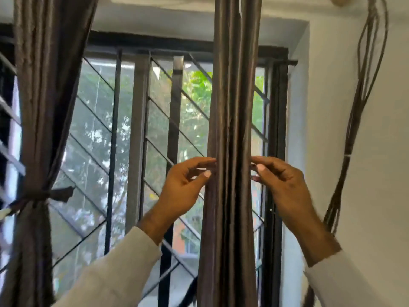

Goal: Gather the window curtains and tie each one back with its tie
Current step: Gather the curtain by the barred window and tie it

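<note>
At the window, a person in pale long sleeves has both arms raised to the right-hand curtain [232, 129], a brown, faintly shiny panel gathered into a narrow column of folds that hangs straight down in front of the window grille [137, 120]. The left hand [186, 187] is at the column's left edge, thumb and forefinger closed on the outermost fold. The right hand [281, 180] is at the right edge at the same height, its thumb and fingers curled in toward the fabric; it looks to be pinching the edge there, though blur makes the contact hard to be sure of. Between the two hands the folds are pressed close together.

Well off to the left hangs the other curtain [44, 107], same brown cloth, already cinched at its waist by a dark tie [46, 197] knotted round it, one loose end sticking out to the right. Below the knot the cloth flares out again.

On the white wall [332, 129] to the right of the window recess, a bundle of thin cables [358, 107] runs down from near the ceiling, bound partway by a small white band. Green foliage shows through the glass beyond the bars.
</note>
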`<action>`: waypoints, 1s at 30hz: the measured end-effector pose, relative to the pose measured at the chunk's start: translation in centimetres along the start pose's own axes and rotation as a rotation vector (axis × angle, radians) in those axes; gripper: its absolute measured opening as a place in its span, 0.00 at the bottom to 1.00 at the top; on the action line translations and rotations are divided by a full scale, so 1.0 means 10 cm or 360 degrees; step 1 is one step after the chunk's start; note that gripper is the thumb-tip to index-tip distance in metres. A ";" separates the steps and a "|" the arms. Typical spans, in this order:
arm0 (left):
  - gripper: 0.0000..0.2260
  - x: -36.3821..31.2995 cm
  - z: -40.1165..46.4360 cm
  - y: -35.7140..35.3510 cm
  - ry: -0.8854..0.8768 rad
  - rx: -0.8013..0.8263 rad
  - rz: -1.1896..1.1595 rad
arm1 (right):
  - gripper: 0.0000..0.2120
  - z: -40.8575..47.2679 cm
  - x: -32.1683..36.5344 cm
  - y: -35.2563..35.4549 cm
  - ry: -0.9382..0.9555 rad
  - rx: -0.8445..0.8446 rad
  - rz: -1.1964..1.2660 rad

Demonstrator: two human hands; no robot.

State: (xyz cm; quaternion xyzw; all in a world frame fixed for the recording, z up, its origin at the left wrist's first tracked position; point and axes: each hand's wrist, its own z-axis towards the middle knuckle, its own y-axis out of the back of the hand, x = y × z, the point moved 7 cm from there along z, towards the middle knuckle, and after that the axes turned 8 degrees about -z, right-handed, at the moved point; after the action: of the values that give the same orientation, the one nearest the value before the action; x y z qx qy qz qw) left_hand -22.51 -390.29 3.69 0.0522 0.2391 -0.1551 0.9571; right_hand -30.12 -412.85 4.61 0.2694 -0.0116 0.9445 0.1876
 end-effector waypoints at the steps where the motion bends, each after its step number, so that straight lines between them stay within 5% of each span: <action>1: 0.14 0.12 -0.15 -0.01 0.0062 -0.0041 -0.0017 | 0.13 -0.14 -0.07 0.00 -0.0046 0.0016 0.0044; 5: 0.15 0.40 -0.85 -0.21 0.0330 0.0014 -0.0059 | 0.18 -0.86 -0.45 -0.33 -0.0218 0.0430 -0.0073; 9: 0.08 0.36 -1.42 -0.07 0.0457 -0.0279 0.0041 | 0.10 -1.26 -0.70 -0.04 -0.0434 0.0036 0.0154; 11: 0.13 0.27 -1.64 -0.09 0.0405 -0.0347 0.0159 | 0.12 -1.47 -0.59 -0.06 -0.0398 -0.0026 0.0143; 15: 0.06 0.20 -1.89 -0.29 0.0328 -0.0304 0.0501 | 0.24 -1.81 -0.67 -0.24 -0.0379 0.0067 -0.0165; 19: 0.05 0.25 -2.08 -0.19 0.0338 -0.0381 0.0804 | 0.22 -1.95 -0.55 0.03 -0.0262 -0.0411 -0.0557; 23: 0.14 0.20 -2.24 -0.27 0.0284 -0.0282 0.0928 | 0.24 -2.17 -0.39 -0.23 0.0286 -0.0167 -0.1167; 27: 0.04 0.21 -2.20 -0.30 0.0111 -0.0052 0.1037 | 0.12 -2.20 -0.45 -0.41 0.0237 -0.0043 -0.1247; 30: 0.07 0.30 -2.20 -0.25 0.0070 0.0072 0.1129 | 0.10 -2.14 -0.59 -0.36 0.0001 -0.0177 -0.1298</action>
State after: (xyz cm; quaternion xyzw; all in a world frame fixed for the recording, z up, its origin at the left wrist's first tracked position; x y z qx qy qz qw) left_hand -30.57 -389.66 -17.18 0.1565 0.2232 0.1828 0.9446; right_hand -34.96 -408.99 -16.99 0.2409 0.0451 0.7908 0.5608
